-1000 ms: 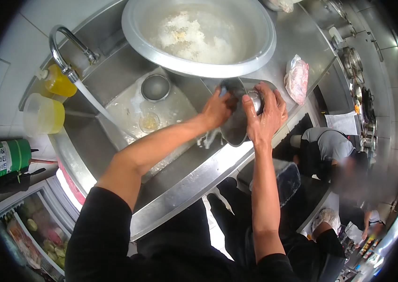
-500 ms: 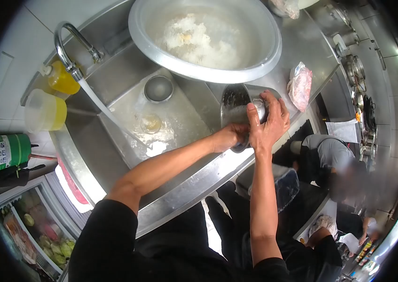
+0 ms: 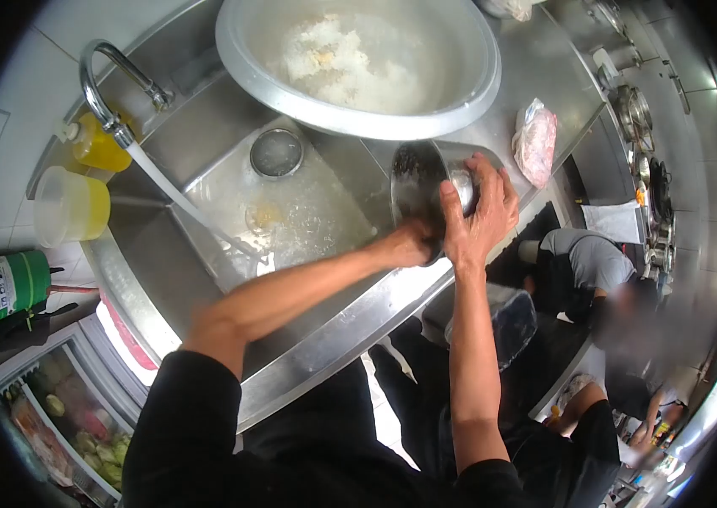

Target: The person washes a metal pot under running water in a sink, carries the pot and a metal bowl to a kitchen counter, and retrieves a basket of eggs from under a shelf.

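Observation:
A dark metal bowl is tilted on its side over the right edge of the sink. My right hand grips its outer base, thumb and fingers spread around the shiny metal. My left hand is at the bowl's lower rim, fingers curled and partly hidden; whether it holds anything small cannot be made out. Water runs from the faucet's white hose into the sink, where a round metal cup stands in shallow water. Behind the bowl is a large grey basin with white rice-like food and cloudy water.
A bagged piece of meat lies on the counter at the right. Yellow liquid fills a bottle and a plastic tub left of the sink. Beyond the counter, a person in a grey top bends down; other people's arms show at lower right.
My left hand has moved from inside the bowl down to its lower rim. The bowl has turned so its inside shows more. My right hand keeps its hold.

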{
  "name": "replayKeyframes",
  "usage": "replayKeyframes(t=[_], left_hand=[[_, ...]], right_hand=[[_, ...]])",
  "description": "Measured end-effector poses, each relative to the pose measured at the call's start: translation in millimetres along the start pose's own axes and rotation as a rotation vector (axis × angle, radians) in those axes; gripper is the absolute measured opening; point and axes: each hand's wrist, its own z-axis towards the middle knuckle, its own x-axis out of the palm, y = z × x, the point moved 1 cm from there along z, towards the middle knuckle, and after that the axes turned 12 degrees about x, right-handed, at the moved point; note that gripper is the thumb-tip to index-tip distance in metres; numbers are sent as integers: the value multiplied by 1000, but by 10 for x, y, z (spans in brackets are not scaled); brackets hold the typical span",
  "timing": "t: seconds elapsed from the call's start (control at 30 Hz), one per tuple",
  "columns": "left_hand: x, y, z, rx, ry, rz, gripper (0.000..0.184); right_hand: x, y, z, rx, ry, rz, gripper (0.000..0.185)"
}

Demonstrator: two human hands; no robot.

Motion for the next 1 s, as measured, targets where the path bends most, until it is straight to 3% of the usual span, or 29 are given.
replayKeyframes(t=[0.27,0.33,0.37,0.43,0.47,0.53,0.57,0.67,0.7,0.87,0.93,0.97,1.0], left_hand=[[51,223,-135,181,-299,-64,27],[-87,277,-60,398,-264,312,24],[55,316,-40,402,-271,312,24],[323,459,43,234,-328,-87,25],[216,520,26,232,-328,-86,25],[1,638,-86,540,-316,454,27],[49,627,-121,536,-311,450,27],[164,520,-13,214,-205,198,26],[154,465,33,370,-265,214,24],[-84,150,-124,353,-393,525,20],[1,56,-66,-90,-194,-481,22],[-18,-56,-65,-57,-371,-803,20],[106,164,-34,-62,-376,-808,20]], right_hand=[[-10,9,-119,-5,-65,-10,54],[-5,-24,-95,2,-39,-3,57],[-18,-39,-112,-5,-40,-6,57],[-3,-35,-103,-34,-56,15,57],[3,-26,-100,-33,-56,16,57],[-2,-19,-113,-25,-57,3,57],[1,-17,-76,-31,-36,15,58],[13,-42,-77,-42,-51,25,56],[9,-31,-98,-38,-64,21,54],[0,-31,-73,-23,-48,60,54],[-7,-25,-102,-52,-84,38,53],[-3,-13,-108,-50,-97,52,52],[-2,-11,-99,-50,-89,51,52]])
